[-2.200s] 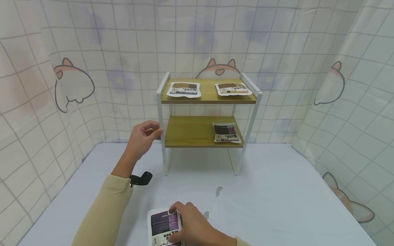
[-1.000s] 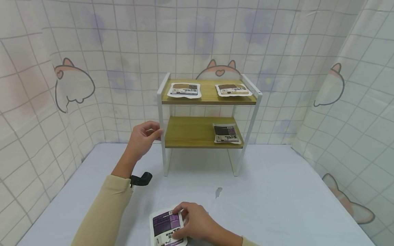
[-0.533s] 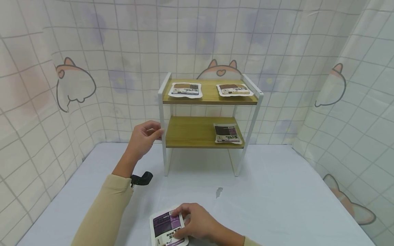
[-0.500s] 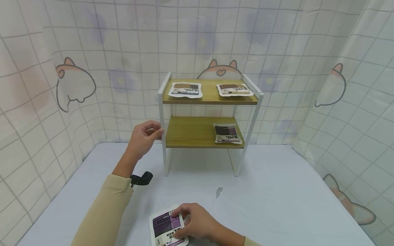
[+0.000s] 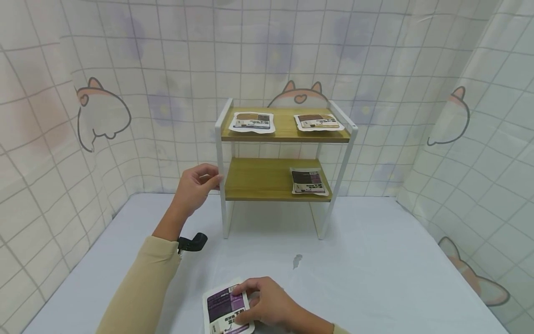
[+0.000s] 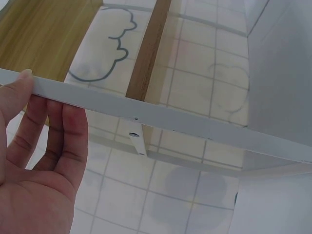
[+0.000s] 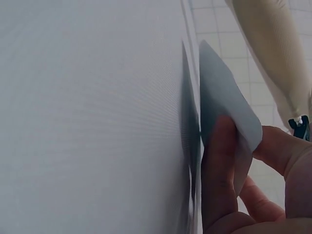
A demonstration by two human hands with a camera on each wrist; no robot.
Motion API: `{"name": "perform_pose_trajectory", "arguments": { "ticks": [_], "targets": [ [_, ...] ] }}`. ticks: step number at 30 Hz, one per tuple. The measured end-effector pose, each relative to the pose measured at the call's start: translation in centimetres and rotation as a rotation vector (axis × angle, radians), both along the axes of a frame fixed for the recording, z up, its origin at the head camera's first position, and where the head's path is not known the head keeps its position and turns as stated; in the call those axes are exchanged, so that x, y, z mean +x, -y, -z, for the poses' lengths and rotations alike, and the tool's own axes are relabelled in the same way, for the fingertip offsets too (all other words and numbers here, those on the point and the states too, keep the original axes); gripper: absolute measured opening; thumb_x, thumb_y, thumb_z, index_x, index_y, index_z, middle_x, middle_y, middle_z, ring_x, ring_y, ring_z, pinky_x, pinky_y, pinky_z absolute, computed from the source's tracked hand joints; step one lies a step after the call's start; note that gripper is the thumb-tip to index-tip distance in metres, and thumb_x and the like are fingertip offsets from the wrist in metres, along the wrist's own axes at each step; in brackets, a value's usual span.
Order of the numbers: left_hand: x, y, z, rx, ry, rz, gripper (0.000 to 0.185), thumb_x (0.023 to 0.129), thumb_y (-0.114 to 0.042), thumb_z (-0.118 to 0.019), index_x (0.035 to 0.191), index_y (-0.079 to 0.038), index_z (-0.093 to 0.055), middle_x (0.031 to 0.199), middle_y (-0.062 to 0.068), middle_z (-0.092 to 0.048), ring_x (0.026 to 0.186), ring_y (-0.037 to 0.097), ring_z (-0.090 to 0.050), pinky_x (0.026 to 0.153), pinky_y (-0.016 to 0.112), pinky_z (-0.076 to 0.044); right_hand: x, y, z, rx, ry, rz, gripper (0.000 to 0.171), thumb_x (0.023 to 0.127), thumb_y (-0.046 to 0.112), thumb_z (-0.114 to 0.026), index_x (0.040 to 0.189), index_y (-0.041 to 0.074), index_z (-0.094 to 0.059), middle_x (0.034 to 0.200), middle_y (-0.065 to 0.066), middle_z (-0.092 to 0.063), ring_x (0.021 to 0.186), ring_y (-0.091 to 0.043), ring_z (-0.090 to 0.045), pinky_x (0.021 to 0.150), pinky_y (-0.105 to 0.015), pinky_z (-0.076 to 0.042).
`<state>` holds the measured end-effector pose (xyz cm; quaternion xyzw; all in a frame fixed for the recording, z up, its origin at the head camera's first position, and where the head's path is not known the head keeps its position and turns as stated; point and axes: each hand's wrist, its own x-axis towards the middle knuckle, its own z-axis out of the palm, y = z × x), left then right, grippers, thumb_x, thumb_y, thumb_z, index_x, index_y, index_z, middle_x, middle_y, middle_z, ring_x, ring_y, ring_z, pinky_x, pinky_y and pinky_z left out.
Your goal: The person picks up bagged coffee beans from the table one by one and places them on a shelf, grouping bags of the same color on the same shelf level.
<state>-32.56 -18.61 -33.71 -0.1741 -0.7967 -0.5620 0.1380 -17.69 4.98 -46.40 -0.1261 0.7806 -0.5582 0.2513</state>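
Note:
My left hand (image 5: 193,188) pinches the white left front post (image 6: 190,126) of a small two-tier shelf (image 5: 256,178), thumb on one side and fingers on the other. Low in the head view, my right hand (image 5: 271,304) holds a flat white packet with a purple and black label (image 5: 223,307) by its right edge. In the right wrist view the packet (image 7: 229,95) is pinched between thumb and fingers, its held edge tilted up off the white table. The packet's lower part runs out of the head view.
Two flat packets, one left (image 5: 252,122) and one right (image 5: 319,122), lie on the shelf's top board. A dark-labelled packet (image 5: 308,181) lies right on the lower board. A grey patch (image 5: 297,261) marks the tabletop (image 5: 367,269). A patterned curtain (image 5: 175,55) surrounds the table.
Since the earliest frame, my right hand and the purple-labelled packet have shifted slightly right. Over the last half second they barely move. My left hand keeps its place on the post.

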Motion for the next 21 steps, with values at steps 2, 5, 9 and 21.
{"name": "perform_pose_trajectory", "arguments": {
  "ticks": [2,5,9,21],
  "targets": [
    [0.03,0.0,-0.04,0.0,0.003,-0.002,0.024,0.1,-0.02,-0.069,0.116,-0.003,-0.07,0.108,0.011,-0.065,0.098,0.018,-0.072,0.086,0.022,-0.06,0.05,-0.05,-0.04,-0.012,0.01,0.008,0.042,0.07,-0.001,-0.089,0.105,0.019,-0.078,0.108,0.001,-0.068,0.084,-0.019,-0.065,0.071,-0.023,-0.052],
    [0.0,0.0,-0.04,-0.005,0.007,-0.005,0.024,0.1,-0.021,-0.069,0.116,-0.004,-0.07,0.108,0.01,-0.065,0.099,0.02,-0.072,0.086,0.022,-0.06,0.1,-0.14,-0.06,-0.034,0.014,0.012,0.042,0.071,-0.001,-0.089,0.106,0.019,-0.077,0.109,0.0,-0.068,0.084,-0.019,-0.066,0.072,-0.024,-0.053],
    [-0.09,0.04,-0.01,-0.006,0.007,-0.005,0.022,0.1,-0.021,-0.069,0.115,-0.005,-0.07,0.109,0.01,-0.065,0.1,0.021,-0.072,0.086,0.022,-0.06,0.16,-0.31,-0.01,-0.082,0.027,0.008,0.042,0.073,-0.001,-0.088,0.109,0.017,-0.077,0.107,-0.002,-0.068,0.083,-0.019,-0.069,0.072,-0.025,-0.058],
    [-0.15,-0.03,0.07,0.001,0.005,0.003,0.024,0.099,-0.02,-0.069,0.115,-0.003,-0.069,0.108,0.01,-0.065,0.097,0.019,-0.072,0.085,0.022,-0.06,0.06,-0.73,-0.31,-0.159,0.024,-0.011,0.041,0.076,0.001,-0.086,0.113,0.015,-0.075,0.107,-0.005,-0.067,0.083,-0.02,-0.073,0.075,-0.027,-0.062]
  ]
}}
